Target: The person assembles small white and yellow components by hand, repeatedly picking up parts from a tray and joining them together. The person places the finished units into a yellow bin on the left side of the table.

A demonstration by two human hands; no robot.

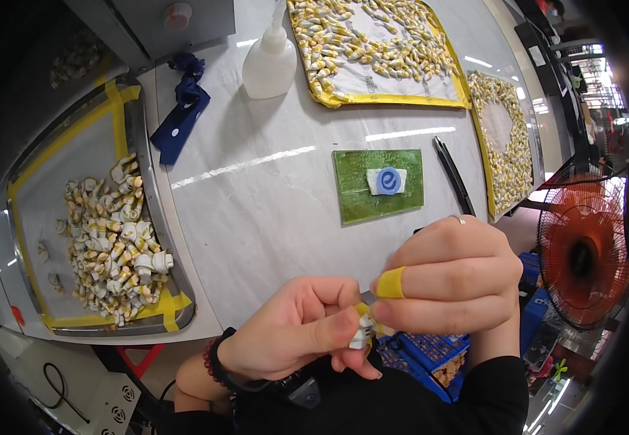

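Between the thumb and fingers of my left hand [303, 330] is a small white figurine-like piece [360, 336] with yellow parts. My right hand [456, 275], yellow tape wrapped around one finger, comes down on the piece from the right. Its fingers are pinched together against the piece's upper side, and they hide whatever they grip. Both hands are close to my body, over the table's near edge. Beyond them lies a green rectangular pad [354, 206] bearing a white block with a round blue top [388, 180]. A black pen-like tool [453, 177] lies to the pad's right.
At left, a yellow-taped tray [28, 239] holds a heap of similar pieces. Two more trays of small pieces, one large [394, 100] and one narrower [482, 145], occupy the far right. A white squeeze bottle [269, 69] and dark blue cloth [180, 119] are farther back; an orange fan [582, 232] stands right.
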